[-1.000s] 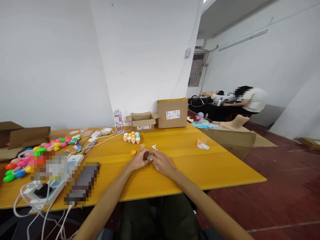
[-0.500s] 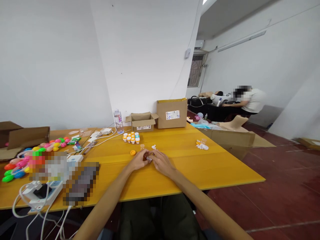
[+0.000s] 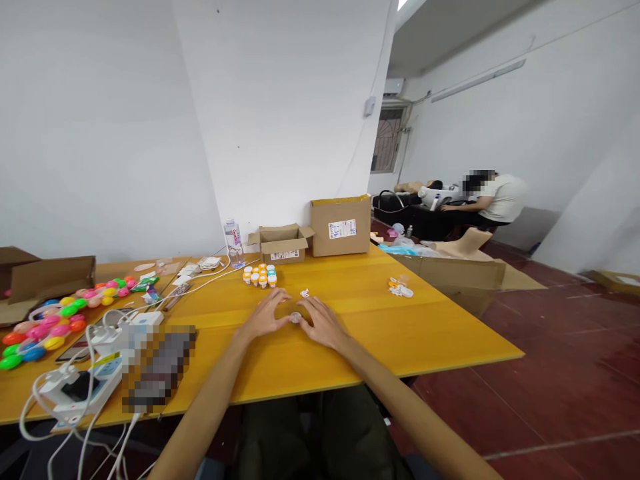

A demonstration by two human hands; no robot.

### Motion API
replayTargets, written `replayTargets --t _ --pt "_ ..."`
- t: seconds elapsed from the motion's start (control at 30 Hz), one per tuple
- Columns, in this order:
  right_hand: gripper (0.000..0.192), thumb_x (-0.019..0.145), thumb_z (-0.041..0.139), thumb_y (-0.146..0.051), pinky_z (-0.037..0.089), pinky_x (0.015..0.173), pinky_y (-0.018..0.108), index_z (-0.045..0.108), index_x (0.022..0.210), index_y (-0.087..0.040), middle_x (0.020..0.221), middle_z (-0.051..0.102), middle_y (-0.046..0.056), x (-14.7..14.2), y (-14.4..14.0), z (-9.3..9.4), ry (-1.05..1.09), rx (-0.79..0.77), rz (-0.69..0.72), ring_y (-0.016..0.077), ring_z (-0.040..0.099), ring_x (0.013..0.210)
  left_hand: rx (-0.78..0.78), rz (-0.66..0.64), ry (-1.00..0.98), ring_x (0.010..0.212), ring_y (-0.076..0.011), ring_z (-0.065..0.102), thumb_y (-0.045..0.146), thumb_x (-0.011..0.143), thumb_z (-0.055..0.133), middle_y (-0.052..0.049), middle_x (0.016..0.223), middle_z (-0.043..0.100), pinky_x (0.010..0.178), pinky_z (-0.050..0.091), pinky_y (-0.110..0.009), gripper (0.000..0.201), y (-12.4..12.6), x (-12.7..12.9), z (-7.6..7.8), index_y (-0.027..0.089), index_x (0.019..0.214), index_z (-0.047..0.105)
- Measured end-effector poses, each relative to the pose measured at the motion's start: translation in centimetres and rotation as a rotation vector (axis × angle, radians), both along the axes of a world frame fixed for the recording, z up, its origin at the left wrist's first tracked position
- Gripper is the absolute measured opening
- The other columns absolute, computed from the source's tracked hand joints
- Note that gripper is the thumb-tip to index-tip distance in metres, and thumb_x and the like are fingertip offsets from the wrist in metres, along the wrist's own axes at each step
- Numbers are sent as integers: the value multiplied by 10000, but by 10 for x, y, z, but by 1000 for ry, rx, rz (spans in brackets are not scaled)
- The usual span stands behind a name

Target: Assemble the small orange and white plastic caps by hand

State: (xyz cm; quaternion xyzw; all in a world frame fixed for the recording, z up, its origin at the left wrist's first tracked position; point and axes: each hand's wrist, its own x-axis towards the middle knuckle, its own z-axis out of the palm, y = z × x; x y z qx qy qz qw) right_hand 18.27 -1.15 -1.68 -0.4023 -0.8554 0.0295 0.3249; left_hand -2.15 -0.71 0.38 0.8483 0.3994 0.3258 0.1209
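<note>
Lying along the left edge of the yellow worktop (image 3: 425, 333): bright plastic eggs (image 3: 45, 327) beside an open carton (image 3: 47, 277), contents hidden. Further right, a white power strip (image 3: 80, 393) with trailing cables. Past that, a water bottle (image 3: 233, 241) standing upright, then a cluster of small pots (image 3: 260, 275) with orange and white caps. Behind these, a small cardboard box (image 3: 281, 243) with flaps open (inside not visible) and a taller closed box (image 3: 340, 225). At centre, left hand (image 3: 265, 315) spread flat, fingers loose, holding nothing. Just beside it, a small clear capsule (image 3: 295, 317) resting on the worktop between both hands; too small to judge long axis or heading. Right hand (image 3: 323, 322) likewise open and empty, fingertips near the capsule.
</note>
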Motion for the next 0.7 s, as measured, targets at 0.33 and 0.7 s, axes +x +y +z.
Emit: replayTargets --t 0.33,0.7 --pt "334 826 633 -304 426 1006 401 577 1144 -222 1194 637 96 2 -1 4 20 -193 46 241 561 1168 -102 339 171 944 -227 565 274 765 609 -40 922 593 894 460 -364 148 13 -43 -2 215 899 632" --pt "255 774 693 -219 484 869 355 571 998 -222 1034 661 60 1 11 -6 201 -241 147 212 632 969 -124 110 -158 781 -167 577 377 793 625 -36 878 654 747 476 -291 255 9 -5 1 195 962 679"
